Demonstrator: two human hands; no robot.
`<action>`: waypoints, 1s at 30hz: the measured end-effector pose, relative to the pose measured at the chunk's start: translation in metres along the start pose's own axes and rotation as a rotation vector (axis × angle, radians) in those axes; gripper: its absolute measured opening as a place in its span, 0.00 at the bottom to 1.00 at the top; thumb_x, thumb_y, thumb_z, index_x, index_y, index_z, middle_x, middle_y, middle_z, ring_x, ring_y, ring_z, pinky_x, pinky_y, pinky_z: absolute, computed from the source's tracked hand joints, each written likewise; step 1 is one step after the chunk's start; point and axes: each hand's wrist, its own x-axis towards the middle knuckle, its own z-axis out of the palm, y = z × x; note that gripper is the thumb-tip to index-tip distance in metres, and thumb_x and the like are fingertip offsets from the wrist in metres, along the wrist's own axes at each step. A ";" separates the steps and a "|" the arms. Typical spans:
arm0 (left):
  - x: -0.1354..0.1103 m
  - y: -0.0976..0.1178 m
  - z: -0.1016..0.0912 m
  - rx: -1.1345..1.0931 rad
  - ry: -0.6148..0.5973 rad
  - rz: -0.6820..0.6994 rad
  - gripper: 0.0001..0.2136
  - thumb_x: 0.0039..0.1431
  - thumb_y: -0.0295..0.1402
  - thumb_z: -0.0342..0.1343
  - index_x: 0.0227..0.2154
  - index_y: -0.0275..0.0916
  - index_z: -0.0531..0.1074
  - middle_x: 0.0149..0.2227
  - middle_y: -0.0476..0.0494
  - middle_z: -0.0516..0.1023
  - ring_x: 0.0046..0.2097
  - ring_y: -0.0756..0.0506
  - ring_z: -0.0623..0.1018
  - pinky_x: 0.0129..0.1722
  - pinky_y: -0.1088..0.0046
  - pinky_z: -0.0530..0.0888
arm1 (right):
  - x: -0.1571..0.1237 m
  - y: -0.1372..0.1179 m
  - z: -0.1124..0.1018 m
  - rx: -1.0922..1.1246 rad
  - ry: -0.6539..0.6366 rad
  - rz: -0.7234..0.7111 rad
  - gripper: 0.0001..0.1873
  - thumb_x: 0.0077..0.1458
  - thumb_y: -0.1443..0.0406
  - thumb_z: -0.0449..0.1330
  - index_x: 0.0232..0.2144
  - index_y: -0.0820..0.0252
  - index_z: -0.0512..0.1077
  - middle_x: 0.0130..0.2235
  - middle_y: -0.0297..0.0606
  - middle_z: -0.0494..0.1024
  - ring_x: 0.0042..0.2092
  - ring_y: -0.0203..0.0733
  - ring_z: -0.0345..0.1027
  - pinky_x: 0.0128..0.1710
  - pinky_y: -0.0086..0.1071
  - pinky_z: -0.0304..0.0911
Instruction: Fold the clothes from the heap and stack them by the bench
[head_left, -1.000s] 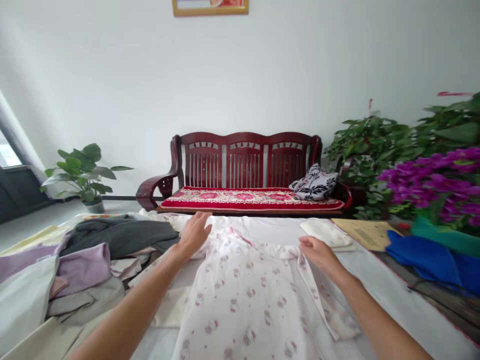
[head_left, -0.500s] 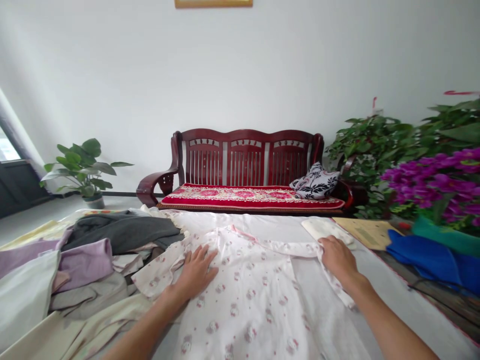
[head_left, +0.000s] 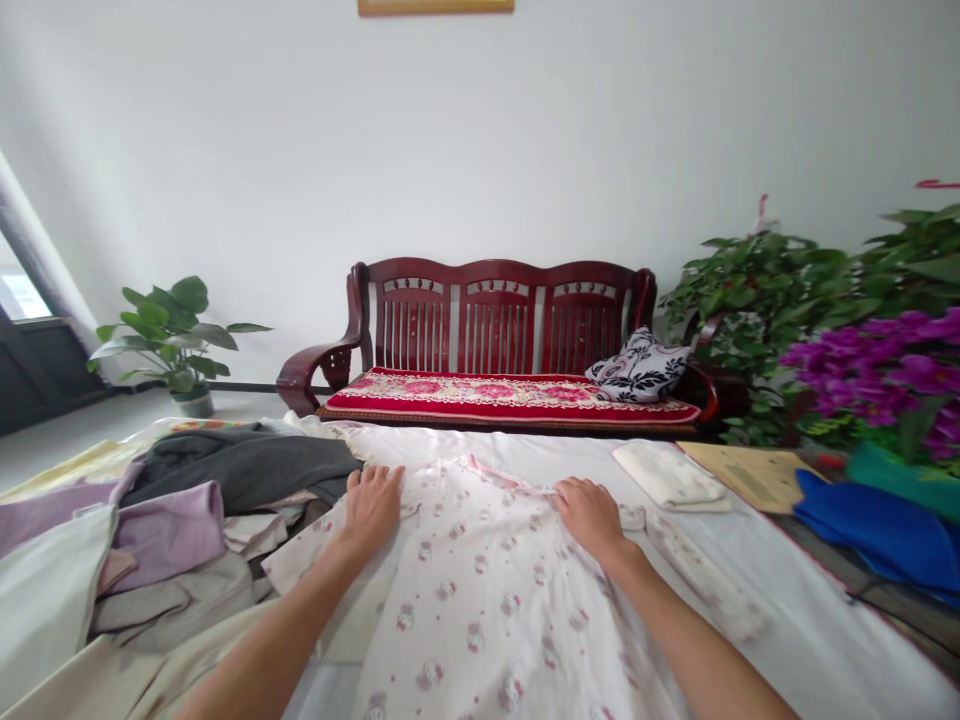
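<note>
Right hand (head_left: 589,512) inward (onto garment (head_left: 480,600))

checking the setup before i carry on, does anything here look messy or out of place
The clothes pile at the left is a loose, crumpled heap. The printed garment lies flat under the left hand and right hand, but its right sleeve trails out sideways. Nothing looks spilled or damaged.
</note>
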 end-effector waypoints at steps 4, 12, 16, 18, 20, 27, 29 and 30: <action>0.009 -0.013 -0.001 -0.010 -0.009 -0.003 0.19 0.63 0.26 0.44 0.50 0.44 0.75 0.44 0.37 0.81 0.50 0.36 0.75 0.59 0.50 0.54 | 0.027 0.014 -0.002 0.020 -0.036 0.131 0.21 0.67 0.58 0.42 0.39 0.54 0.74 0.40 0.41 0.81 0.40 0.44 0.74 0.36 0.34 0.58; 0.041 -0.029 -0.012 -0.073 0.121 -0.140 0.19 0.62 0.25 0.43 0.50 0.45 0.73 0.47 0.42 0.80 0.48 0.41 0.78 0.58 0.58 0.56 | 0.079 0.027 -0.007 0.038 -0.034 0.253 0.20 0.68 0.57 0.43 0.45 0.55 0.73 0.42 0.45 0.81 0.43 0.47 0.75 0.36 0.35 0.60; 0.048 -0.028 -0.010 -0.019 0.083 -0.154 0.18 0.61 0.25 0.44 0.48 0.43 0.75 0.47 0.39 0.80 0.48 0.38 0.77 0.59 0.51 0.55 | 0.085 0.022 -0.004 0.020 0.002 0.242 0.19 0.66 0.60 0.46 0.47 0.58 0.74 0.45 0.50 0.80 0.48 0.52 0.73 0.44 0.41 0.62; 0.042 -0.020 -0.010 0.009 0.095 -0.127 0.19 0.61 0.25 0.45 0.50 0.43 0.74 0.49 0.37 0.78 0.51 0.36 0.75 0.60 0.48 0.52 | 0.077 0.015 -0.003 0.005 0.036 0.207 0.18 0.65 0.62 0.48 0.51 0.60 0.73 0.51 0.51 0.77 0.53 0.53 0.68 0.51 0.44 0.59; 0.029 -0.008 -0.011 -0.020 0.131 -0.042 0.19 0.61 0.26 0.46 0.52 0.43 0.73 0.53 0.38 0.76 0.55 0.36 0.73 0.62 0.52 0.53 | 0.061 0.004 -0.001 0.010 0.073 0.125 0.20 0.64 0.64 0.49 0.55 0.60 0.70 0.57 0.50 0.73 0.58 0.51 0.64 0.57 0.42 0.56; -0.053 0.019 -0.010 -0.320 -0.088 0.103 0.19 0.63 0.27 0.43 0.54 0.41 0.69 0.52 0.39 0.75 0.52 0.42 0.75 0.51 0.66 0.69 | -0.029 -0.028 0.020 0.109 -0.048 -0.212 0.30 0.66 0.54 0.45 0.66 0.60 0.58 0.69 0.44 0.57 0.70 0.51 0.45 0.68 0.48 0.41; -0.075 0.017 -0.011 -0.297 -0.123 0.094 0.18 0.64 0.28 0.42 0.54 0.40 0.68 0.49 0.38 0.76 0.51 0.40 0.75 0.51 0.64 0.69 | -0.043 -0.027 0.025 0.129 -0.117 -0.210 0.31 0.66 0.54 0.44 0.67 0.57 0.57 0.70 0.43 0.54 0.71 0.50 0.43 0.68 0.49 0.41; -0.084 0.016 -0.012 -0.288 -0.132 0.094 0.18 0.65 0.29 0.42 0.54 0.40 0.68 0.48 0.39 0.76 0.51 0.40 0.75 0.51 0.64 0.69 | -0.047 -0.026 0.026 0.139 -0.140 -0.205 0.30 0.67 0.54 0.43 0.67 0.57 0.57 0.70 0.43 0.53 0.71 0.50 0.43 0.68 0.50 0.41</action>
